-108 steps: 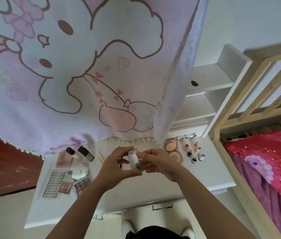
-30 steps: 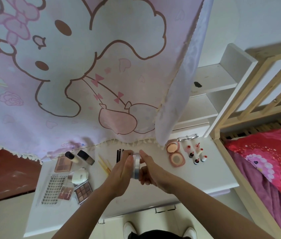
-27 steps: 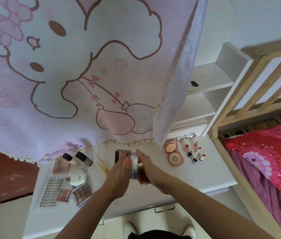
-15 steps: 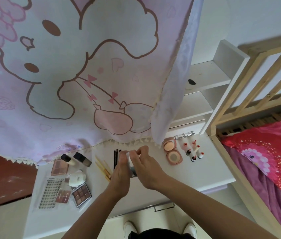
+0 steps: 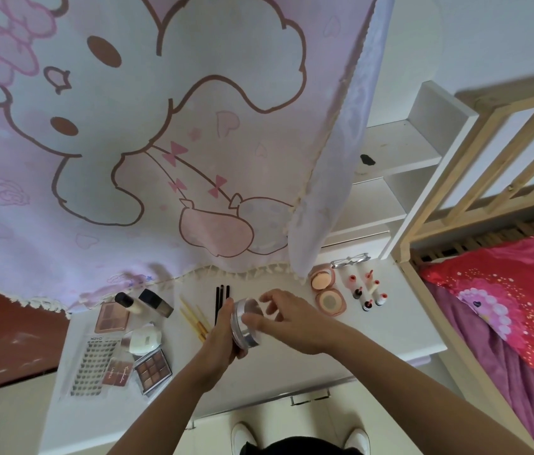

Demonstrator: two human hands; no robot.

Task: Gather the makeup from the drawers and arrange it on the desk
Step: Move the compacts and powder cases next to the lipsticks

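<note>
Two hands hovered over the table (image 5: 373,326): my left hand (image 5: 223,336) gripped the round silver jar (image 5: 246,323) on edge, my right hand (image 5: 291,323) spread wide, thumb touching its rim; contents hidden from me.

1. The left arm reached forward from the lower edge; the left hand (image 5: 223,336) gripped a round jar (image 5: 246,323) by its side, fingers curled round it.
2. The right arm came in from the lower right; the right hand (image 5: 291,318) laid its thumb on the jar, with its fingers spread and loosely bent.
</note>
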